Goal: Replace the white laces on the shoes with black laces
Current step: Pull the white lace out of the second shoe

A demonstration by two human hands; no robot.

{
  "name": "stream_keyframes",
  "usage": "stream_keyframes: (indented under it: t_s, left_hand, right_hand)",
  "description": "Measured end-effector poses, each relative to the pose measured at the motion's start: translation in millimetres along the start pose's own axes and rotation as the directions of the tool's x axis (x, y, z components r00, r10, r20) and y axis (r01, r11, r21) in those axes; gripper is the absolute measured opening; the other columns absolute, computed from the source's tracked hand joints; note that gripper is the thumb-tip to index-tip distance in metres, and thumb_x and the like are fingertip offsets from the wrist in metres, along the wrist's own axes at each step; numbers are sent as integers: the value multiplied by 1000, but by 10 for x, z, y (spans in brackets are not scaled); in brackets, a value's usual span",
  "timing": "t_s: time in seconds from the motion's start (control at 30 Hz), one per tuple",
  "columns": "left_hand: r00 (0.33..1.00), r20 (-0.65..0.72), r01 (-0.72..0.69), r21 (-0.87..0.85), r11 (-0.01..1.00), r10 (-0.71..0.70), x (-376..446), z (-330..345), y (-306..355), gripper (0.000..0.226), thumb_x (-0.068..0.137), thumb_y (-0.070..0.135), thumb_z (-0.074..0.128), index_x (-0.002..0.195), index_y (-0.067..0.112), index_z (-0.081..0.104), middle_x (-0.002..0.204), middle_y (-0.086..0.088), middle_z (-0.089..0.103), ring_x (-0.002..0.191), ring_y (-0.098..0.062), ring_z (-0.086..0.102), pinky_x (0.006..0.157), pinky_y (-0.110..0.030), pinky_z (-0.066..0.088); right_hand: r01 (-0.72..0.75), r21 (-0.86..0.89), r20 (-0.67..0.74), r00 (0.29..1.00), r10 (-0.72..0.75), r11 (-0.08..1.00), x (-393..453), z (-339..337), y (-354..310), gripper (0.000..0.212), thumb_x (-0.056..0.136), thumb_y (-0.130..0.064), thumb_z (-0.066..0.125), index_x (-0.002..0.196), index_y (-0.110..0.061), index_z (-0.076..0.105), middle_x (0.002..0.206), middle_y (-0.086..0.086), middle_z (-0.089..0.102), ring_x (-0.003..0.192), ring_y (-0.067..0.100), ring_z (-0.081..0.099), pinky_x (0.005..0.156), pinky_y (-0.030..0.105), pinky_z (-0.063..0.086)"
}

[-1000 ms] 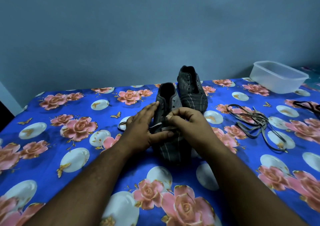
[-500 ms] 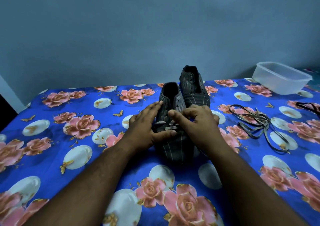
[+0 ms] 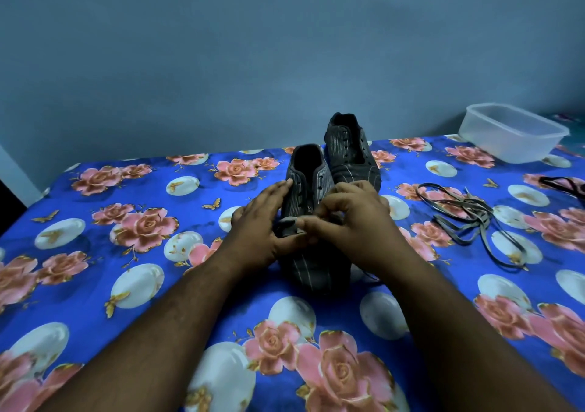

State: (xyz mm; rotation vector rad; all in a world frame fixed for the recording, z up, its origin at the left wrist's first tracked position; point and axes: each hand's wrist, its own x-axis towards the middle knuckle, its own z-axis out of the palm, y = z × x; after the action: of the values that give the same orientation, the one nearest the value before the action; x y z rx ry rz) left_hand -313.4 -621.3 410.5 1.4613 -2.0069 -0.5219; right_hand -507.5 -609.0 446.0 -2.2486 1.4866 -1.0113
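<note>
Two dark striped shoes stand at mid-cloth: the near shoe (image 3: 311,247), toe toward the wearer, and the far shoe (image 3: 349,149) just behind it to the right, eyelets bare. Near shoe's vamp carries a pale flat lace (image 3: 289,223) crossing the lowest eyelets. Left hand (image 3: 262,225) rests along the shoe's left flank, fingers extended, thumb pressing over the lace. Right hand (image 3: 351,218) has fingers curled, tips pinching at the lace by the tongue; the exact grip is partly hidden. Risk, judged: flat woven lace may twist or snag in a small eyelet if pulled at an angle; the soft fabric upper could buckle under the thumb, and the shoe could slide on the smooth cloth should the left hand ease off. Loose pale laces (image 3: 465,215) lie tangled to the right, well apart from the shoes; a dark lace (image 3: 566,183) shows at the right edge, partly cut off. Translucent plastic tub (image 3: 512,133), rectangular with rounded corners, far right. Surface: blue floral cloth (image 3: 95,269), glossy print, roses and pale discs.
</note>
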Motion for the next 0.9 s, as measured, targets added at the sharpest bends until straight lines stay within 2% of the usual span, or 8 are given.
stream_keyframes:
  t_s: [0.1, 0.17, 0.27, 0.33, 0.5, 0.67, 0.8, 0.9]
  left_hand:
    - [1000, -1, 4, 2, 1000, -4, 12, 7, -4, 118, 57, 86, 56, 158, 34, 25, 163, 13, 28, 150, -5, 22, 122, -49, 22]
    - [1000, -3, 4, 1, 1000, -4, 12, 10, -5, 119, 56, 87, 56, 158, 34, 25, 163, 13, 28, 150, -5, 22, 122, -49, 21]
    - [1000, -4, 4, 6, 1000, -4, 4, 17, -10, 118, 57, 87, 55, 158, 35, 25, 163, 13, 28, 150, -5, 22, 123, -48, 19]
    - [1000, -4, 11, 3, 1000, -11, -5, 18, -11, 118, 56, 88, 54, 158, 37, 24, 163, 14, 26, 150, -4, 21, 123, -45, 16]
    - [1000, -2, 20, 10, 1000, -20, 1, 23, -20, 118, 55, 89, 54, 157, 39, 24, 163, 15, 26, 150, -4, 20, 123, -49, 16]
    - [1000, -1, 20, 8, 1000, -20, -6, 18, -14, 119, 54, 89, 54, 157, 39, 24, 163, 16, 26, 150, -3, 21, 123, -46, 15]
    - [1000, 16, 27, 0, 1000, -27, -11, 9, -9, 119, 54, 90, 55, 157, 40, 22, 164, 15, 25, 151, -4, 19, 123, -44, 13]
    - [999, 20, 37, -7, 999, -37, -7, 9, -8, 119, 54, 90, 55, 157, 42, 21, 164, 16, 24, 151, -6, 19, 123, -43, 12]
  right_hand:
    - [-171, 588, 110, 985, 131, 791, 5, -54, 2, 34, 86, -40, 74, 69, -11, 65, 70, 5, 66, 66, 22, 55, 65, 37, 50]
    - [-234, 684, 181, 972, 149, 691, -2, -63, 19, 36, 88, -35, 73, 72, -6, 59, 70, 10, 59, 65, 19, 51, 59, 32, 45]
    - [-178, 551, 91, 984, 153, 815, -13, -22, 42, 40, 86, -34, 80, 67, -12, 53, 62, 2, 54, 58, 14, 46, 56, 31, 41]
    - [-115, 224, -12, 993, 120, 968, 0, -27, 73, 41, 83, -45, 79, 65, -16, 57, 59, -7, 59, 61, 15, 52, 65, 37, 45]
    - [-38, -147, -30, 999, 34, 988, -1, -76, 56, 14, 85, -51, 72, 86, -37, 76, 79, -16, 65, 94, 13, 49, 84, 39, 35]
    - [-31, -109, -182, 983, 11, 994, 33, -92, 132, 15, 90, -39, 72, 85, -25, 75, 89, -8, 64, 97, 21, 54, 85, 42, 42]
    - [-261, 181, -277, 912, 304, 948, 76, -116, 254, 19, 98, -30, 64, 88, -16, 71, 88, 2, 70, 89, 25, 63, 80, 41, 48]
    - [-392, 21, -226, 895, 386, 920, 58, -38, 295, 22, 101, -36, 56, 95, -17, 66, 102, 6, 67, 103, 31, 59, 89, 45, 47]
